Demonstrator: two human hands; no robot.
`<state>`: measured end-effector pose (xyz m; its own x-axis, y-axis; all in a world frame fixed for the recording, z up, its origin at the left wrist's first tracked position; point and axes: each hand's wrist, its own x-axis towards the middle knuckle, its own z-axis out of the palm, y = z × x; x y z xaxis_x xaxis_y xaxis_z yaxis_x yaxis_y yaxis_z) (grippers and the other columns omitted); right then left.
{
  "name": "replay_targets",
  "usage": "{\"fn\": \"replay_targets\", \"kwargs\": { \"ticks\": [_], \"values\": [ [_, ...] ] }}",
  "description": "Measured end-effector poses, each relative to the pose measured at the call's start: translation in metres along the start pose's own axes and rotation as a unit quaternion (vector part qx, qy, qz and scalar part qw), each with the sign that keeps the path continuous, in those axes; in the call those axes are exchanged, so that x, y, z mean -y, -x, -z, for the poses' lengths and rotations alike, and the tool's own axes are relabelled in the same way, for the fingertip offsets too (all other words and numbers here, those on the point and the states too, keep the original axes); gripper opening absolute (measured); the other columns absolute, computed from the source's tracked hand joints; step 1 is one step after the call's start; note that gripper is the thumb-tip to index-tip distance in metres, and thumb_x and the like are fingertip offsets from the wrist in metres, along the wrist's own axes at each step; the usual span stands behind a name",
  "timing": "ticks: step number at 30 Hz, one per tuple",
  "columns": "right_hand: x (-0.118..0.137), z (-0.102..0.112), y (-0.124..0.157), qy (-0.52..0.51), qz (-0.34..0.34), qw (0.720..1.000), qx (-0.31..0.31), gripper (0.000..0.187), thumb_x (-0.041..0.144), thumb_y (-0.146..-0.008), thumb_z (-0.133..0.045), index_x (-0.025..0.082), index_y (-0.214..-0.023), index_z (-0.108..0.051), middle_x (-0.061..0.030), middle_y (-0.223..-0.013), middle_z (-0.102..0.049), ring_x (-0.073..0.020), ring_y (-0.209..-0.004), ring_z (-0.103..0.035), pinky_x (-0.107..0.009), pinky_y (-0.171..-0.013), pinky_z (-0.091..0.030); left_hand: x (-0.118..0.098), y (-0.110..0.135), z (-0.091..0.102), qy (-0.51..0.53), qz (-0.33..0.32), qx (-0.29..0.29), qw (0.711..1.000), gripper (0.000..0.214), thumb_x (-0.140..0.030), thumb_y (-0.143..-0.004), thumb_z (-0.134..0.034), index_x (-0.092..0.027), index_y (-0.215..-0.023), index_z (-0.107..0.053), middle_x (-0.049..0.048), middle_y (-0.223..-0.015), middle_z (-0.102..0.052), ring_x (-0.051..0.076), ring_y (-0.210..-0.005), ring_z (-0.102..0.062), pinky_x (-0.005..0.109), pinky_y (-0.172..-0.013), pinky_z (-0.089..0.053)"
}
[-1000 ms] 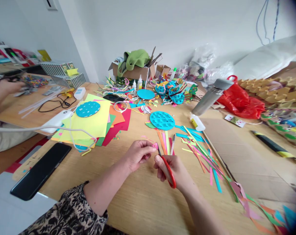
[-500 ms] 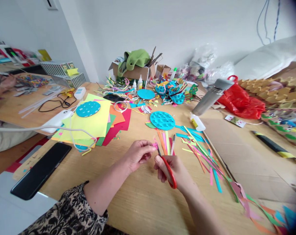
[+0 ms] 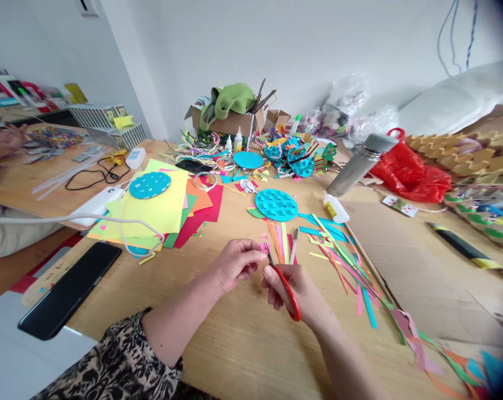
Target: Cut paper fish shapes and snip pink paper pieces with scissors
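My left hand (image 3: 240, 260) pinches a small piece of pink paper (image 3: 263, 246) between thumb and fingertips. Red-handled scissors (image 3: 292, 300) are gripped in my right hand (image 3: 295, 286), their dark blades pointing up at the pink paper. Whether the blades touch the paper I cannot tell. Just beyond my hands lie several coloured paper strips (image 3: 283, 243) and a pen (image 3: 293, 246). Farther back is a blue oval (image 3: 275, 205) with a raised pattern, a green piece showing at its left edge.
Coloured paper sheets (image 3: 160, 214) bear a blue spotted oval (image 3: 150, 185) on the left, near a black phone (image 3: 70, 289). A steel bottle (image 3: 357, 164), a glue bottle (image 3: 335, 209) and a cutter knife (image 3: 463, 244) lie right. Another person's hand (image 3: 12, 136) shows far left.
The pink paper and scissor blades have shifted very slightly at my fingertips. Both hands keep nearly the same place. The other person's hand at far left has moved a little.
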<state>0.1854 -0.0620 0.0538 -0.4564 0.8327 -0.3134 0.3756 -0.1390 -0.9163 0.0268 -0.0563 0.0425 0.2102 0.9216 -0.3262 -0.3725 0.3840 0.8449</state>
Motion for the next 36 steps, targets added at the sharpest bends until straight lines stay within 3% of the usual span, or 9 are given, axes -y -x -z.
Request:
{"fn": "replay_targets", "kwargs": {
  "ticks": [24,36],
  "values": [
    [0.0019,0.0023,0.0002,0.017,-0.017,1.0,0.01,0.069,0.084,-0.068,-0.049,0.017,-0.057,-0.053,-0.0025,-0.043,-0.057,-0.0094,-0.036,-0.049,-0.02,-0.039,-0.036,-0.0001,-0.0006,0.0015,-0.002,-0.003,-0.026,1.0,0.024,-0.031,-0.06,-0.073,-0.016,-0.07,-0.057,-0.0066,-0.05,-0.049,0.004,-0.04,-0.035,0.017,-0.034,-0.013],
    [-0.0013,0.0025,-0.0014,0.009,-0.014,1.0,0.016,0.066,0.081,-0.071,-0.051,0.017,-0.058,-0.055,-0.0026,-0.044,-0.058,-0.0101,-0.037,-0.051,-0.021,-0.039,-0.037,-0.0008,-0.0013,-0.0005,-0.009,-0.042,-0.058,0.997,0.025,-0.032,-0.062,-0.075,-0.017,-0.072,-0.058,-0.0072,-0.051,-0.049,0.003,-0.04,-0.036,0.017,-0.036,-0.015]
  ]
}}
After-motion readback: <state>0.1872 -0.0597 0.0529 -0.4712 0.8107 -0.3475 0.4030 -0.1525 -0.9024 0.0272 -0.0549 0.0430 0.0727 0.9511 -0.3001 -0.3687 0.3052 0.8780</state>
